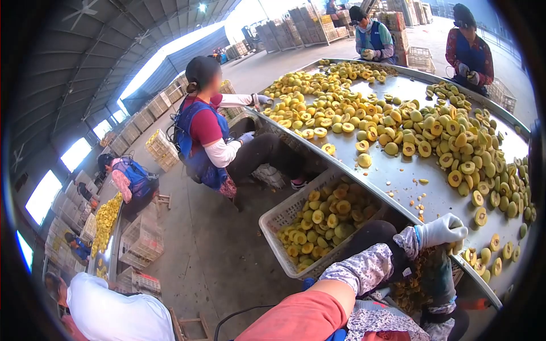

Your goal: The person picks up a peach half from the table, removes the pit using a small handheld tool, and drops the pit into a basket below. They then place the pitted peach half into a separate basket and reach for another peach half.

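Observation:
My left hand, in a white glove with a floral sleeve cover, is closed above the near edge of the metal table. What its fingers hold is hidden. My right hand, in a dark, stained glove, is just below it, with its fingers mostly covered by the left. Close to both hands lie halved yellow-green stone fruit, cut side up or down. Beneath the hands is a pile of brownish scraps. Beside my leg stands a white plastic crate filled with fruit halves.
A large heap of fruit halves spreads over the table, with small scraps near its edge. A seated co-worker reaches onto the table at left; two more people are at the far side. Stacked crates and another fruit-laden table stand left.

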Available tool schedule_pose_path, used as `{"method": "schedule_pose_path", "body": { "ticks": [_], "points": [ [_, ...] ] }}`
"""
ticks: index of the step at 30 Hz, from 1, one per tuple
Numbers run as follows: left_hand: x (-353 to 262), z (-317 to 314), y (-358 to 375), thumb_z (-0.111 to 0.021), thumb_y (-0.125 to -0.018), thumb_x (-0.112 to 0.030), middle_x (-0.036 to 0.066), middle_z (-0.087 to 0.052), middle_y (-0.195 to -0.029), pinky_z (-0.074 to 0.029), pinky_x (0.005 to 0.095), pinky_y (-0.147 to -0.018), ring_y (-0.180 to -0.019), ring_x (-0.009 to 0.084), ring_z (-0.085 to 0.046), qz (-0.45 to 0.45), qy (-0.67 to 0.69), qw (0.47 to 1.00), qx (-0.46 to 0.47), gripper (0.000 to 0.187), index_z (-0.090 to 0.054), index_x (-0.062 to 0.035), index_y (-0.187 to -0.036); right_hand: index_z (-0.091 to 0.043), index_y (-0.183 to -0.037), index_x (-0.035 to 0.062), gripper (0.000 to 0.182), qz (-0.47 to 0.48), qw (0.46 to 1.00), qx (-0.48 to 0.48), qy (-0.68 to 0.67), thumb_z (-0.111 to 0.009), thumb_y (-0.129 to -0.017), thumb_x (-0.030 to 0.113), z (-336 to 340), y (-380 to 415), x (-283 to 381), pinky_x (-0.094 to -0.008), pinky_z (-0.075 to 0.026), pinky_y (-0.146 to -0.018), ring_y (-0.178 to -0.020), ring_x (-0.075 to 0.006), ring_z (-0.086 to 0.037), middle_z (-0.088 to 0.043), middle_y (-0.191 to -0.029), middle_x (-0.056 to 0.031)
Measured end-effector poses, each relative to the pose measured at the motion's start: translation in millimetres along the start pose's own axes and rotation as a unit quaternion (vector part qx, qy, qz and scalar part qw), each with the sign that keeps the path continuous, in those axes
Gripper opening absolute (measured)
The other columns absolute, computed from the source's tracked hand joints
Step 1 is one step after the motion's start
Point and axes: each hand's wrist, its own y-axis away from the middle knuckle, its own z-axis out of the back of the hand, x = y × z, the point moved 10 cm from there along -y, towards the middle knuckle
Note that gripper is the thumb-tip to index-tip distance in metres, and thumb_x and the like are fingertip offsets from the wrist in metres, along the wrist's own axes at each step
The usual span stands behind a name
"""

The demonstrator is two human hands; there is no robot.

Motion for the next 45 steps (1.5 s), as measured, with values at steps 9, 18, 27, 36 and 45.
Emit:
{"method": "schedule_pose_path", "body": {
  "ticks": [9, 18, 27, 36, 45],
  "points": [
    [8.6, 1.9, 0.1, -0.049, -0.100, -0.039, 0.012, -0.064, -0.059, -0.050, 0.0283, -0.047, -0.045, 0.0179, -0.059, 0.000, 0.200, 0.976, -0.086, 0.050, -0.062, -0.0012, -0.069, -0.057, -0.098, 0.0099, 0.023, 0.152, 0.943, -0.194, 0.223, -0.056, -0.099, 0.033, 29.9, 1.9, 14.3, -0.0310, -0.049, -0.060, -0.073, -0.0165, -0.058, -0.057, -0.089, -0.0044],
    [-1.9, 43.8, -1.6, -0.044, -0.103, -0.040, 0.009, -0.067, -0.080, -0.055, 0.0292, -0.062, -0.066, 0.0178, -0.066, -0.061, 0.144, 0.979, -0.132, 0.044, -0.064, -0.0047, -0.086, -0.062, -0.103, -0.0009, 0.017, 0.313, 0.825, -0.129, 0.453, -0.062, -0.091, 0.011, 1.2, 0.8, 25.4, -0.0293, -0.048, -0.069, -0.078, -0.0182, -0.059, -0.060, -0.089, -0.0028],
    [-67.3, 231.8, 161.4, -0.066, -0.090, -0.027, 0.008, -0.074, -0.093, -0.051, 0.0296, -0.081, -0.088, 0.0190, -0.069, 0.143, -0.503, 0.755, -0.395, 0.029, -0.073, -0.0014, -0.102, -0.068, -0.097, 0.0105, 0.029, 0.101, 0.611, -0.373, 0.691, -0.064, -0.092, 0.039, 42.4, 33.5, 39.1, -0.0499, -0.054, -0.070, -0.080, -0.0380, -0.070, -0.070, -0.082, -0.0190],
    [-35.6, 79.1, -40.0, -0.069, -0.090, -0.022, 0.011, -0.069, -0.113, -0.051, 0.0296, -0.090, -0.103, 0.0159, -0.065, 0.055, -0.398, 0.900, -0.170, 0.041, -0.063, -0.0023, -0.126, -0.069, -0.102, 0.0093, 0.034, 0.070, 0.647, -0.331, 0.683, -0.062, -0.093, 0.041, 36.9, 42.3, 51.4, -0.0497, -0.054, -0.076, -0.087, -0.0378, -0.069, -0.071, -0.089, -0.0193],
    [107.6, -16.3, -186.8, -0.064, -0.083, -0.027, 0.019, -0.064, -0.122, -0.048, 0.0379, -0.100, -0.113, 0.0342, -0.062, 0.086, -0.640, 0.758, 0.093, 0.056, -0.053, -0.0098, -0.135, -0.072, -0.100, 0.0101, 0.037, -0.004, 0.663, -0.343, 0.666, -0.058, -0.095, 0.044, 60.7, 68.3, 54.9, -0.0505, -0.053, -0.077, -0.087, -0.0382, -0.069, -0.071, -0.090, -0.0187]
  ]
}}
